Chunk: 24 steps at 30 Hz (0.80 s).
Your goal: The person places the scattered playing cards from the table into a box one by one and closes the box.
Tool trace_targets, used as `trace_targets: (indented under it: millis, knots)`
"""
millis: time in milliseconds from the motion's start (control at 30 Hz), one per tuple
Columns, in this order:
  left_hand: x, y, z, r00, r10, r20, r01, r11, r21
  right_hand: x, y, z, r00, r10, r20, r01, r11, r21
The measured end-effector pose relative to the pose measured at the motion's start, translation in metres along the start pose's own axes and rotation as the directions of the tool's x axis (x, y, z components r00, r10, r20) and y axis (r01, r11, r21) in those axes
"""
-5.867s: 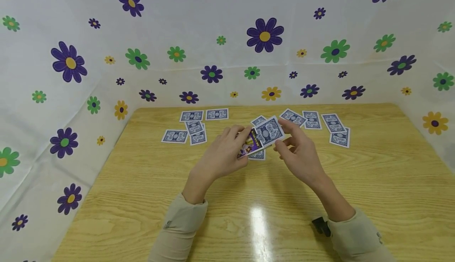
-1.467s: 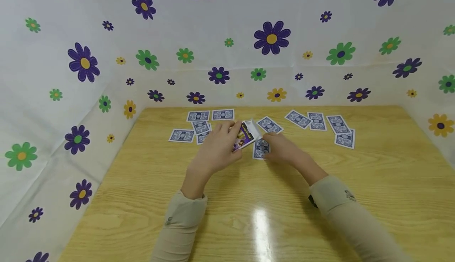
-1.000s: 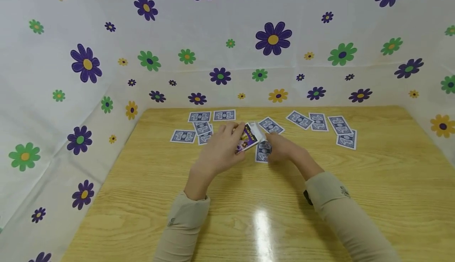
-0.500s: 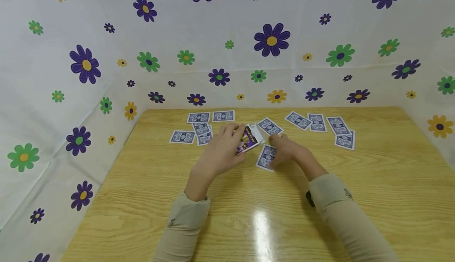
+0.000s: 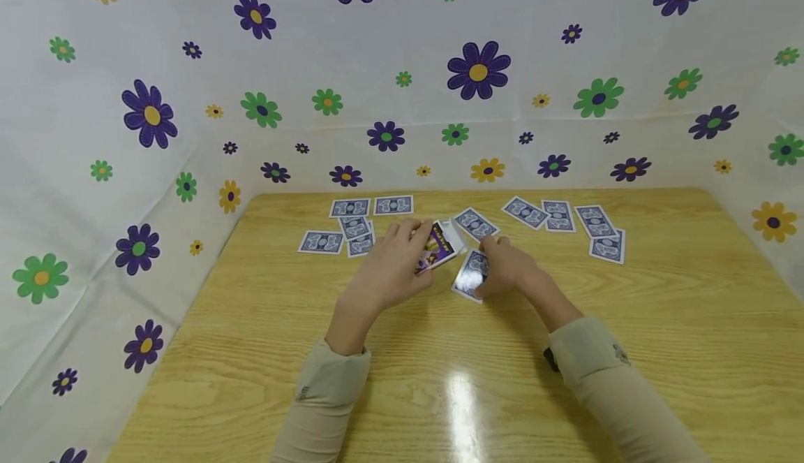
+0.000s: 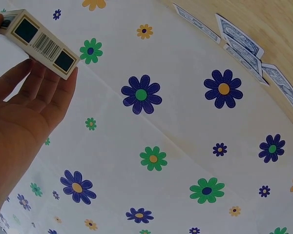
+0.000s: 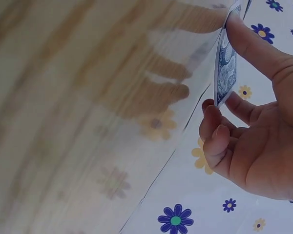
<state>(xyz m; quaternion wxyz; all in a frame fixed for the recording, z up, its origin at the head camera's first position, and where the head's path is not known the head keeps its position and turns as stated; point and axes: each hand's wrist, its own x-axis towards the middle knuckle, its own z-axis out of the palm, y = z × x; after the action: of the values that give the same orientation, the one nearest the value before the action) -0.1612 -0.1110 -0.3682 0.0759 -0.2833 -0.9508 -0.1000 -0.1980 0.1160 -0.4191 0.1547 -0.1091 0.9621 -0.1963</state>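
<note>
My left hand (image 5: 392,264) grips a small card box (image 5: 435,248) with a purple and black front, just above the table. Its white flap end stands unfolded and points to the right. In the left wrist view, the barcode end of the card box (image 6: 41,43) shows between thumb and fingers. Right of the box, my right hand (image 5: 507,267) pinches a blue-backed playing card (image 5: 470,278), which is tilted and catches the light. The right wrist view has that playing card (image 7: 226,70) edge-on, between thumb and fingertips. Whether cards lie inside the box cannot be seen.
Behind my right hand a face-down card (image 5: 477,224) lies on the wooden table (image 5: 402,393). Several more lie at the back left, some overlapping (image 5: 354,227), and several at the back right (image 5: 596,222). A flower-patterned cloth (image 5: 352,86) rises behind the table and along its sides.
Earlier my right hand was at a card over the box's end; that card is out of sight. The playing card beside the box has slid forward, turned, and now tilts up in my right hand.
</note>
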Motion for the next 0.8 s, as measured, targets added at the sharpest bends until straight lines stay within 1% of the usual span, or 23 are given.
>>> trace_targets:
  millis: [133, 200, 267, 367, 533, 633, 733, 800]
  knots:
    - [0.0, 0.0, 0.0, 1.0, 0.001, 0.003, -0.001, 1.0, -0.003, -0.003, 0.0, 0.002, 1.0, 0.005, -0.029, -0.006, 0.999, -0.049]
    - [0.0, 0.0, 0.0, 1.0, 0.002, 0.004, -0.002, 1.0, -0.003, -0.004, 0.001, 0.002, 0.998, 0.01, -0.061, -0.014, 0.998, -0.054]
    - [-0.001, 0.0, 0.0, 1.0, 0.001, 0.007, -0.001, 1.0, -0.003, -0.006, 0.001, 0.001, 0.994, 0.001, -0.109, -0.005, 1.0, -0.03]
    - [0.0, 0.0, 0.0, 1.0, 0.0, 0.012, 0.0, 1.0, -0.002, -0.008, 0.003, -0.002, 0.981, -0.027, -0.195, 0.037, 0.998, 0.05]
    - [0.0, 0.0, 0.0, 1.0, -0.001, 0.019, 0.001, 1.0, -0.001, -0.016, 0.01, -0.008, 0.959, -0.03, -0.28, 0.091, 0.973, 0.21]
    - [0.0, 0.0, 0.0, 1.0, -0.004, 0.022, 0.004, 1.0, -0.002, -0.021, 0.016, -0.011, 0.943, -0.038, -0.33, 0.127, 0.959, 0.252]
    - [-0.001, 0.001, 0.0, 1.0, -0.005, 0.023, 0.005, 1.0, -0.002, -0.027, 0.022, -0.014, 0.924, -0.031, -0.381, 0.16, 0.937, 0.311]
    - [-0.001, 0.001, 0.001, 1.0, -0.001, 0.02, 0.001, 1.0, -0.005, -0.032, 0.025, -0.018, 0.911, -0.014, -0.412, 0.179, 0.913, 0.366]
